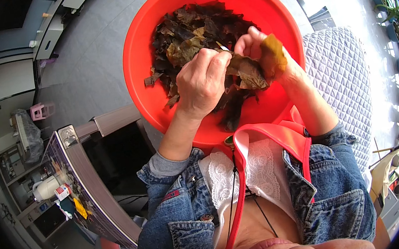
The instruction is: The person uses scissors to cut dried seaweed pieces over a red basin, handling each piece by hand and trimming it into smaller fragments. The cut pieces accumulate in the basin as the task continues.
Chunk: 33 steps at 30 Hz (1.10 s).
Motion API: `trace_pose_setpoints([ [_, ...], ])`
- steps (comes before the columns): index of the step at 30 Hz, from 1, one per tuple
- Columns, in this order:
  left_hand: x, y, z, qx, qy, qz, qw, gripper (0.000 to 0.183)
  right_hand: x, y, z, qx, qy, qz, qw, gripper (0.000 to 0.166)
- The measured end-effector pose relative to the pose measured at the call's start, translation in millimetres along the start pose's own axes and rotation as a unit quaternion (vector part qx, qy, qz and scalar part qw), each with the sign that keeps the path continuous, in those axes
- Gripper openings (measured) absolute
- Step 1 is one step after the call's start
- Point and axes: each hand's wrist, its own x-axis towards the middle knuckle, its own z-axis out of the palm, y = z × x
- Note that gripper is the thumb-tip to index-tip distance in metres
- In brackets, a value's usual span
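Observation:
A large red plastic basin [285, 22] holds a heap of dark brown, leafy pieces [188, 22]; whether they are leaves or seaweed I cannot tell. Over the heap, my left hand [204, 81] has its fingers closed on the edge of a brown leafy piece [247, 71]. A small, narrow white thing [223, 46] shows beside these fingertips, mostly hidden. To its right, my right hand [268, 52] is half curled at the same piece, fingers raised. A yellow-brown leafy piece [273, 55] covers part of its palm. Some dark strands hang low inside the basin.
A grey quilted cover [340, 82] lies right of the basin. At the left stands a table with a patterned top [86, 196], bearing a cream jug [46, 188] and a small box. Beyond it is a pink stool [37, 111]. Potted plants [397, 28] line the far right.

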Motion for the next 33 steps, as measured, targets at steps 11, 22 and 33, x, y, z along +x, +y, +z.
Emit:
trace_pose_setpoints([
  [11, -4, 7, 1, -0.260, -0.017, -0.199, 0.945, 0.009, -14, -9, 16, -0.128, -0.145, -0.041, 0.980, 0.023],
  [22, -7, 8, -7, -0.464, -0.050, -0.362, 0.807, 0.015, -18, -11, 10, -0.078, -0.137, 0.015, 0.987, 0.018],
  [33, -7, 4, -7, -0.414, -0.037, -0.315, 0.853, 0.015, -16, -15, 4, -0.009, -0.177, 0.033, 0.984, 0.017],
])
